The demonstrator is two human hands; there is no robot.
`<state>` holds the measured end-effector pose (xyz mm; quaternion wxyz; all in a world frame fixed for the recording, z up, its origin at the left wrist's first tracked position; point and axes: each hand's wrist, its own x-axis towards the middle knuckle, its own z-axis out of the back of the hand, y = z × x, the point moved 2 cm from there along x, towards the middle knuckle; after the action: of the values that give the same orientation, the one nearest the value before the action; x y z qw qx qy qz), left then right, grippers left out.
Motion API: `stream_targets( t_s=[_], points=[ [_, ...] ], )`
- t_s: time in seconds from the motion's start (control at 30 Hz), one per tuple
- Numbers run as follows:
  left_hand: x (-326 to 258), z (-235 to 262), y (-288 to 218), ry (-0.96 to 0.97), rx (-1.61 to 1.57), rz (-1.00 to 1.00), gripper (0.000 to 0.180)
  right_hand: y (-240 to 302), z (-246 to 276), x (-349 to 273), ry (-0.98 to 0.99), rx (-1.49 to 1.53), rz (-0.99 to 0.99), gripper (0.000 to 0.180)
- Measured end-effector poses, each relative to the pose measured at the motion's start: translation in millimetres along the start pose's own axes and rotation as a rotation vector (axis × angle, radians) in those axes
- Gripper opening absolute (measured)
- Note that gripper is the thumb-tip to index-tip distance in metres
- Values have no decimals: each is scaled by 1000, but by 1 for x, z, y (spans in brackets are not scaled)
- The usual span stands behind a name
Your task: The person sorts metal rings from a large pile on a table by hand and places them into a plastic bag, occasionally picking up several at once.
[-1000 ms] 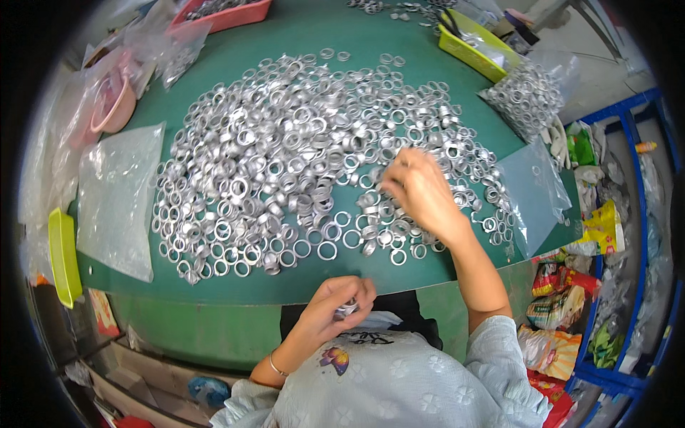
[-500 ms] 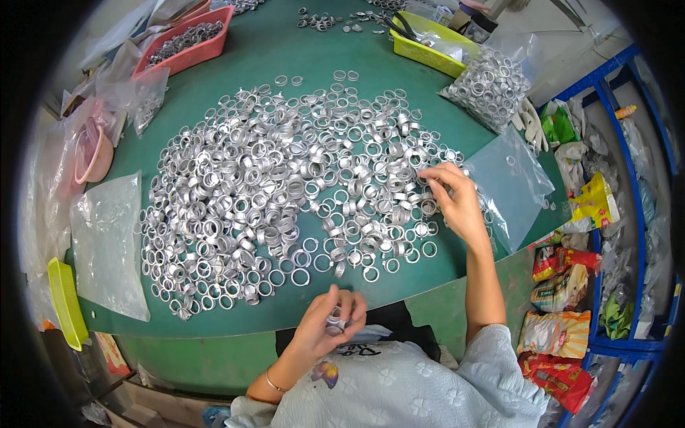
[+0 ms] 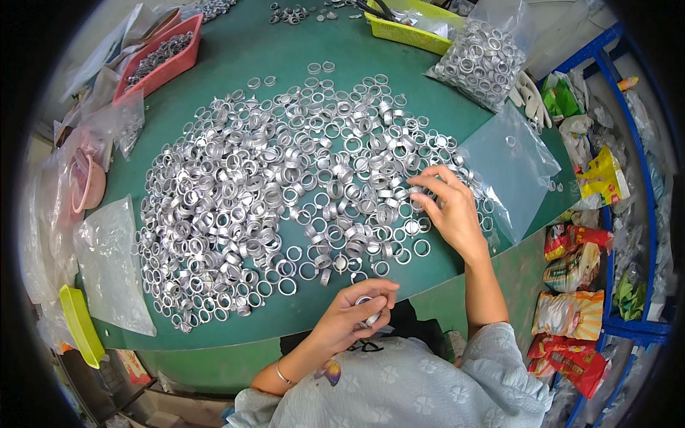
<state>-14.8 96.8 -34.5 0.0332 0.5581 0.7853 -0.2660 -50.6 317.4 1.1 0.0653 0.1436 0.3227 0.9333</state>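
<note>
A wide pile of silvery metal rings (image 3: 221, 192) covers the middle of the green table (image 3: 285, 43). Just past the table's near edge, my left hand (image 3: 360, 310) is curled around one or more of these metal rings (image 3: 369, 317); how many is hidden by the fingers. Over the right side of the pile hovers my right hand (image 3: 453, 210), thumb and fingers bent but apart, their tips close to loose rings. I see nothing held between them.
A clear bag of rings (image 3: 481, 57) stands at the far right, near an empty-looking plastic bag (image 3: 510, 171). Pink basket (image 3: 164, 64) and yellow-green basket (image 3: 407, 30) sit at the back. Another plastic bag (image 3: 110, 264) lies left. Blue shelving (image 3: 617, 93) rises at right.
My left hand has moved right and slightly up, still curled around rings. My right hand stays over the pile's right side, its fingers a little lower. The whole view has shifted slightly.
</note>
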Motion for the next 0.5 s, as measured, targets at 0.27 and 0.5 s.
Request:
stream_targets(
  t_s=[0.27,0.5],
  points=[
    [3,0,4,-11,88,39,13,-21,4,-15,101,-153,86,15],
    [8,4,6,6,89,-71,31,-6,11,-23,-107,-7,69,29]
  ],
)
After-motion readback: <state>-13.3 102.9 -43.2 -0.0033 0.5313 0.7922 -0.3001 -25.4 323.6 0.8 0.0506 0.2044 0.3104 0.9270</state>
